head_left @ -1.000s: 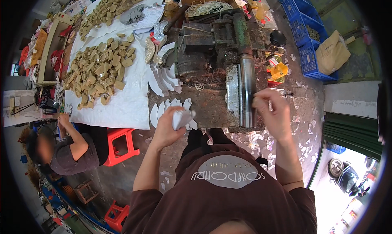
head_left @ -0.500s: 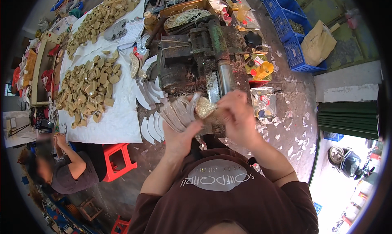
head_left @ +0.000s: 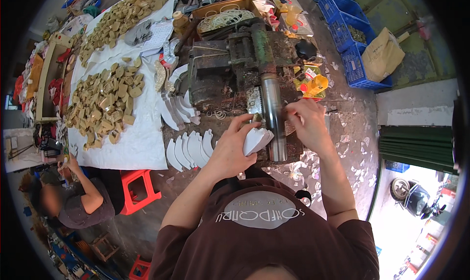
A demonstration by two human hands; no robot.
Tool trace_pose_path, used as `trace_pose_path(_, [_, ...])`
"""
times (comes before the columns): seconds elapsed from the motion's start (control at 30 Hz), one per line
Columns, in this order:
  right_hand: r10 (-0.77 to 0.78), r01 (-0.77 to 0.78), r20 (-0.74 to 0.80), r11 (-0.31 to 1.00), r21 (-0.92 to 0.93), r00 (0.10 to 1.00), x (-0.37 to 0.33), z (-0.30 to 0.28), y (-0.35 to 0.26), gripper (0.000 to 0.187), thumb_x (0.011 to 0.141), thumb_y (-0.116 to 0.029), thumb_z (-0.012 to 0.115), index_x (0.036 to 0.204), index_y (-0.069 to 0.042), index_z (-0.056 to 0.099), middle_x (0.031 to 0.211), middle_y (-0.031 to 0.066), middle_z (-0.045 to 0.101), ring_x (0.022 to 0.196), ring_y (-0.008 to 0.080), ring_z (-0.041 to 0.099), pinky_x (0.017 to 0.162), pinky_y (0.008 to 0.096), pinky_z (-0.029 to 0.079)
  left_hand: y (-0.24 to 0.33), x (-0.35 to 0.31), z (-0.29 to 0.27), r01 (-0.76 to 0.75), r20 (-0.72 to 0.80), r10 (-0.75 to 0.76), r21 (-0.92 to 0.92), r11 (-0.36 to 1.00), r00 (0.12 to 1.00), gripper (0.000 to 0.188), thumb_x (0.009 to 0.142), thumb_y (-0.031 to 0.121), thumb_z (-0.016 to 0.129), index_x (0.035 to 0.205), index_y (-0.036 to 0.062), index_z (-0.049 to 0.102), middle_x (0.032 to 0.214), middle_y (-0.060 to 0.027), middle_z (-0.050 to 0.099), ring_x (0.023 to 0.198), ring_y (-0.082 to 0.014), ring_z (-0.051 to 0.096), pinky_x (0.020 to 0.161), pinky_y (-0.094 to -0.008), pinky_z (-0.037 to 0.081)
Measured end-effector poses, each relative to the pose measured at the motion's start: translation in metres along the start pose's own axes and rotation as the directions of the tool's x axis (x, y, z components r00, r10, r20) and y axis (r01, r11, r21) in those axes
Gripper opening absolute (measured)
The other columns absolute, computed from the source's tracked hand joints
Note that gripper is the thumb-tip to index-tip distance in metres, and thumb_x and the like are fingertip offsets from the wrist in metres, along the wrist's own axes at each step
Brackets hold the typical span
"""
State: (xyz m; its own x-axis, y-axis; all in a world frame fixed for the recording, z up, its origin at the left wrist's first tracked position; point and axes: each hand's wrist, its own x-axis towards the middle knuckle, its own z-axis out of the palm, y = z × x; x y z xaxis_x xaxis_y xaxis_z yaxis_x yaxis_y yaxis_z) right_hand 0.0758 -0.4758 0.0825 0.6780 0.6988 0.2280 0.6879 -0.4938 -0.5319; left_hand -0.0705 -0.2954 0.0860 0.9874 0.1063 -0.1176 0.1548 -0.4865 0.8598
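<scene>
My left hand [head_left: 234,145] is wrapped round a stack of white curved pieces [head_left: 256,140], just left of a steel cylinder [head_left: 275,118] on a worn, greasy machine [head_left: 230,60]. The thumb lies under the stack and the fingertips reach over its far end. On the cylinder's right side my right hand [head_left: 309,122] has its fingers curled close to the metal; what they pinch, if anything, is hidden. A toothed metal strip [head_left: 254,101] runs along the cylinder's left side. Several white curved pieces [head_left: 188,150] lie in a row left of my left hand.
More curved strips [head_left: 174,109] lie beside the machine. Khaki blocks [head_left: 105,101] are heaped on a white sheet [head_left: 147,133]. A person [head_left: 83,197] works at the left near a red stool [head_left: 139,189]. Blue crates [head_left: 355,60] stand at the right; paper scraps [head_left: 342,162] litter the floor.
The fanned strips and gold glittery piece are out of my hands. My left hand now holds the white stack beside the cylinder, which reaches nearer me. My right hand has moved to the right.
</scene>
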Motion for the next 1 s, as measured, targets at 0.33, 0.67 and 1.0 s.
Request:
trace_pose_path(0.33, [0.221,-0.196,-0.033,0.915,0.353,0.975,-0.012,0.005,0.006,0.022,0.082,-0.002,0.065,0.104,0.000,0.063,0.080,0.0083,0.064,0.071,0.0159,0.059,0.070,0.0287,0.047,-0.102,-0.083,-0.045,0.282,-0.414,-0.133,0.323,0.903,0.900,0.052,0.062,0.003,0.068,0.113,-0.0012,0.057,0.122,-0.0126,0.053,0.107,-0.0306,0.056,0.089,-0.0395,0.042])
trace_pose_path(0.67, [0.260,-0.230,-0.006,0.867,0.443,0.966,-0.013,0.006,-0.001,0.021,0.086,-0.004,0.063,0.106,0.000,0.062,0.083,0.0060,0.062,0.078,0.0133,0.057,0.076,0.0269,0.046,-0.171,-0.147,-0.002,0.188,0.050,-0.323,0.726,0.661,0.945,0.051,0.061,0.004,0.069,0.111,0.0089,0.060,0.126,-0.0093,0.052,0.102,-0.0243,0.058,0.082,-0.0399,0.041])
trace_pose_path(1.0, [-0.221,0.189,0.050,0.913,0.362,0.974,-0.007,0.005,-0.094,0.028,0.073,-0.005,0.073,0.099,-0.007,0.065,0.102,0.0088,0.058,0.094,0.0271,0.051,0.079,0.0370,0.039,-0.033,-0.057,-0.032,-0.080,-0.226,-0.170,-0.793,0.604,0.959,0.059,0.067,0.006,0.072,0.122,0.0003,0.052,0.122,-0.0088,0.054,0.108,-0.0136,0.053,0.089,-0.0293,0.046])
